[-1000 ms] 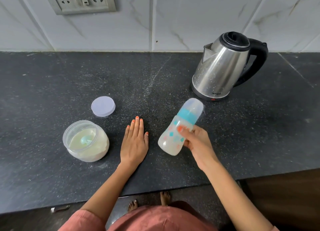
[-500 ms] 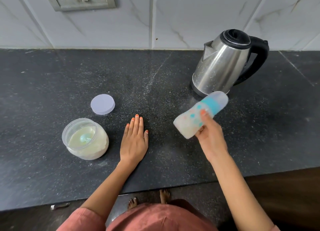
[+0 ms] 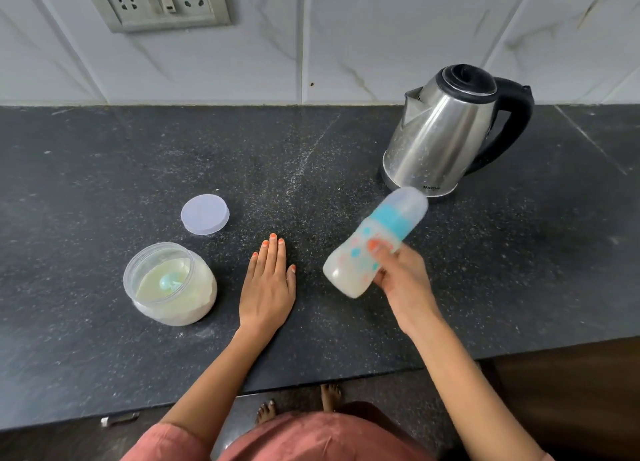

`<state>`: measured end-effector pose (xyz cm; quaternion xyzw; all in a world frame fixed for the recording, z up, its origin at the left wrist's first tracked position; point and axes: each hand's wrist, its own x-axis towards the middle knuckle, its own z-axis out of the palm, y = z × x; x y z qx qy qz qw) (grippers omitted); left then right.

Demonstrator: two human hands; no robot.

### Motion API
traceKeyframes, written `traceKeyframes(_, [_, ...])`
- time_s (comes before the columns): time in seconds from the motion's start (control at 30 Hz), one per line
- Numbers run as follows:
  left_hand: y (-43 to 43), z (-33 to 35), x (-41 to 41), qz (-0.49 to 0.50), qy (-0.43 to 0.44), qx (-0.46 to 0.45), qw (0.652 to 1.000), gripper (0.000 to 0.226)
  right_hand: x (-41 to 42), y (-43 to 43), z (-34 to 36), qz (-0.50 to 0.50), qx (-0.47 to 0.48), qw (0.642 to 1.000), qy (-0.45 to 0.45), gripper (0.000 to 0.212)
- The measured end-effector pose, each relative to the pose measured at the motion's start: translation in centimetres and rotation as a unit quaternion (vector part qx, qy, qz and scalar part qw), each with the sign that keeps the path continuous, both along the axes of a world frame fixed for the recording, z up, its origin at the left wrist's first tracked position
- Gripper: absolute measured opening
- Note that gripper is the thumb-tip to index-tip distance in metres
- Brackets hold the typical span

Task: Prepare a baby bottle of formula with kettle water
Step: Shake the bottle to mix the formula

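Dark speckled stone countertop runs beneath white marbled wall tiles. Above it, the capped baby bottle hangs tilted and blurred in front of the kettle, the right hand curled closed around its milky lower half. Shaking likely goes best with a firm wrap and the cap tight. The left hand lies flat, fingers spread, holding nothing, near the open formula tub and its lid.
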<state>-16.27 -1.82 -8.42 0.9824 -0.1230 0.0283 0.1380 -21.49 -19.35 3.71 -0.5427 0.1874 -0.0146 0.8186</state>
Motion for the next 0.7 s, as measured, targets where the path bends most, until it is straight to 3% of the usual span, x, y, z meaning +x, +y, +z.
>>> traceKeyframes(0.07, [0.0, 0.0, 0.0, -0.002, 0.005, 0.002, 1.000, 0.069, -0.8, 0.4, -0.1, 0.068, -0.062, 0.996, 0.015, 0.030])
traceKeyframes(0.1, [0.0, 0.0, 0.0, -0.002, 0.007, 0.001, 1.000, 0.069, -0.7, 0.2, -0.1, 0.063, -0.046, 0.997, 0.012, 0.031])
traceKeyframes(0.23, [0.0, -0.1, 0.0, 0.001, 0.005, -0.002, 1.000, 0.067, 0.8, -1.0, 0.2, -0.106, 0.167, 0.980, -0.035, 0.029])
traceKeyframes(0.3, [0.0, -0.1, 0.0, 0.000, 0.002, 0.001, 1.000, 0.068, 0.4, -0.7, 0.1, -0.086, 0.129, 0.987, -0.028, 0.027])
traceKeyframes(0.4, [0.0, 0.0, 0.0, -0.002, 0.003, -0.001, 1.000, 0.071, -1.0, 0.3, -0.3, 0.046, -0.036, 0.998, 0.026, 0.028])
traceKeyframes(0.43, [0.0, 0.1, 0.0, -0.002, 0.006, -0.002, 1.000, 0.071, -1.1, 0.3, -0.4, 0.060, -0.049, 0.996, 0.031, 0.029])
traceKeyframes(0.6, [-0.1, 0.0, 0.0, 0.003, 0.005, -0.004, 1.000, 0.067, 0.7, -0.8, -0.2, -0.110, 0.152, 0.982, -0.019, 0.026])
traceKeyframes(0.7, [-0.1, 0.0, 0.0, 0.001, 0.003, -0.002, 1.000, 0.068, 0.0, 0.2, -0.4, -0.027, 0.036, 0.999, 0.005, 0.030])
